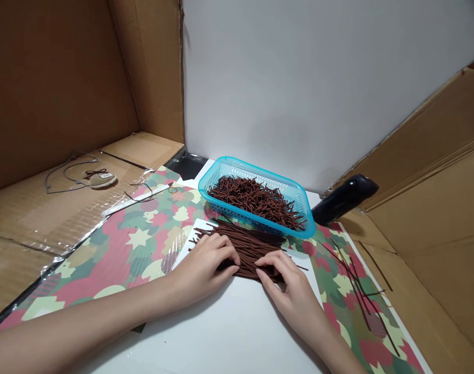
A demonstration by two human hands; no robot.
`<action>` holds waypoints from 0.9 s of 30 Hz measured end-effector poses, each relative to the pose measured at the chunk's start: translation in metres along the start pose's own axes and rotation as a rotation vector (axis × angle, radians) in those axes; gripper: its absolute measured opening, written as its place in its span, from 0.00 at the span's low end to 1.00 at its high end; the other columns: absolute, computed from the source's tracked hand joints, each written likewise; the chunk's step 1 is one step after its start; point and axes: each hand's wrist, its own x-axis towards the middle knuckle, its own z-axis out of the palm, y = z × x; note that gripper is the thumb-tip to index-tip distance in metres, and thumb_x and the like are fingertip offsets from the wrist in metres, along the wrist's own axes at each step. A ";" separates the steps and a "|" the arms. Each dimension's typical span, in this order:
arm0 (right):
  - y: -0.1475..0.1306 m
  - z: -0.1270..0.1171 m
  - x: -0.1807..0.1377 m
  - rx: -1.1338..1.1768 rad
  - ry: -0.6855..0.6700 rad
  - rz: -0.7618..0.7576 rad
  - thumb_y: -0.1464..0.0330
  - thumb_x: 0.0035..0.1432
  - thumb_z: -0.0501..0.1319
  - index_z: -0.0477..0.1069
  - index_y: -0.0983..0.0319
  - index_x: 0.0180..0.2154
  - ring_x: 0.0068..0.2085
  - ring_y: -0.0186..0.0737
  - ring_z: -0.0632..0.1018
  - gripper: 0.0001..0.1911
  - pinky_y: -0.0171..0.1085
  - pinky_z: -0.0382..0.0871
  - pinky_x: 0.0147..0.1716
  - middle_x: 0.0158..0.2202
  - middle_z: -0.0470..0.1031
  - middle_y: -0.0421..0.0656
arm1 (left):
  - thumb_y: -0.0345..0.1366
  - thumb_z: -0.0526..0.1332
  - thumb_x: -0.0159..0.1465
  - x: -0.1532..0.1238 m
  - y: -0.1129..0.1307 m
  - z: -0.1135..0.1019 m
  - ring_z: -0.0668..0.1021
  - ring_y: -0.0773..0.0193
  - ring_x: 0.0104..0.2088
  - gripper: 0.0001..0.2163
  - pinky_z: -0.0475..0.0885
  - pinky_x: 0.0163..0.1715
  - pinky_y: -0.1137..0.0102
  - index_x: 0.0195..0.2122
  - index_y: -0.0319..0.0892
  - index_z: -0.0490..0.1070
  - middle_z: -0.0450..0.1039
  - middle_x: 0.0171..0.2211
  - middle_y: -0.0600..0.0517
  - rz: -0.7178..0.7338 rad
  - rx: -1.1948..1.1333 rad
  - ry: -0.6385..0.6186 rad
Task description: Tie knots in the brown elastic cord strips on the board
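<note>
A flat bundle of thin brown sticks (248, 246), roughly lined up side by side, lies on a white sheet (217, 317). My left hand (213, 262) is curled over the left part of the bundle, thumb and fingertips closed at its near edge. On the right part, my right hand (286, 275) has bent fingers and the thumb closed against the sticks. Which sticks sit between the fingertips is hidden. Just behind the bundle stands a blue plastic basket (256, 169) holding many short, tangled brown pieces (256, 200).
A dark rounded object (344, 197) leans behind the basket's right end. Loose brown sticks (361, 291) lie on the patterned cover (120, 259) at right. On the left cardboard (22, 218) are a round beige item (103, 179) and a grey cord (57, 179). Cardboard walls flank the table.
</note>
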 end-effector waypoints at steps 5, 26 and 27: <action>-0.001 0.002 -0.001 0.025 0.006 0.009 0.70 0.62 0.55 0.68 0.60 0.37 0.40 0.44 0.73 0.03 0.40 0.67 0.39 0.37 0.71 0.45 | 0.31 0.55 0.64 0.000 0.001 -0.001 0.69 0.61 0.37 0.04 0.59 0.38 0.67 0.34 0.42 0.68 0.70 0.34 0.52 -0.009 -0.024 -0.001; 0.001 0.001 -0.007 -0.165 0.218 -0.180 0.73 0.61 0.57 0.72 0.56 0.39 0.43 0.47 0.70 0.08 0.47 0.62 0.43 0.42 0.69 0.45 | 0.35 0.57 0.65 -0.001 0.005 -0.003 0.73 0.63 0.38 0.06 0.61 0.42 0.69 0.37 0.44 0.73 0.75 0.34 0.53 0.047 -0.285 0.000; 0.001 0.000 -0.007 -0.163 0.225 -0.181 0.73 0.61 0.57 0.72 0.56 0.40 0.44 0.47 0.70 0.08 0.47 0.62 0.43 0.42 0.69 0.45 | 0.36 0.57 0.65 -0.001 0.006 -0.003 0.73 0.63 0.38 0.06 0.62 0.42 0.69 0.36 0.44 0.73 0.76 0.34 0.53 0.034 -0.295 -0.001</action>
